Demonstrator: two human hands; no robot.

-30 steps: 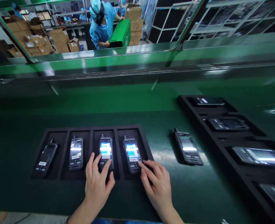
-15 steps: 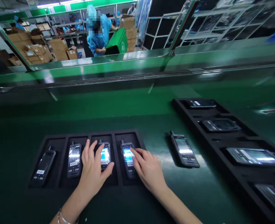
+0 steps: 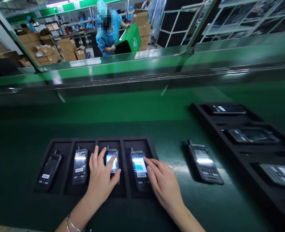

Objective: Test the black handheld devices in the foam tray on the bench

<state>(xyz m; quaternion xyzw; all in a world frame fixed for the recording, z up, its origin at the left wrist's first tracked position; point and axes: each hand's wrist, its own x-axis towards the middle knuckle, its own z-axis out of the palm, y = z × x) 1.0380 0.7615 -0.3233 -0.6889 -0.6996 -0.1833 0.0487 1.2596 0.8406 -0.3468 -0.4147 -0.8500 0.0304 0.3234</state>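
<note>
Head view looks down on a dark green conveyor surface [image 3: 132, 119], where a black foam tray [image 3: 84, 140] with four side-by-side slots lies close to the person. Each slot holds one black, slab-shaped handset with a stubby antenna at its top corner, a glass screen above and a keypad band below.

The left hand [image 3: 101, 178] lies open and flat over the lower half of the third handset [image 3: 112, 160] counted from the left. Its fingers are stretched and slightly spread, its thumb is set against the handset's right edge, and nothing is gripped. That handset's screen glows white and blue by the fingertips.

The right hand [image 3: 164, 183] is likewise open, with its fingers extended. Its index fingertip touches the right edge of the fourth handset [image 3: 138, 166], whose lit screen shows pale blue with a white label strip beneath it.

The first handset [image 3: 48, 170] has a dark screen with a small white sticker low on it. The second handset [image 3: 80, 166] reflects the ceiling light and carries a similar sticker. A silver bracelet [image 3: 71, 224] circles the left wrist.

Right of the tray, a loose black handset [image 3: 204, 162] lies directly on the surface, apart from both hands. Farther right, a longer black tray [image 3: 217, 120] carries more handsets lying crosswise. In the background, a person in a blue coat [image 3: 106, 37] holds a green bin [image 3: 130, 42] near stacked cardboard boxes [image 3: 65, 48].
</note>
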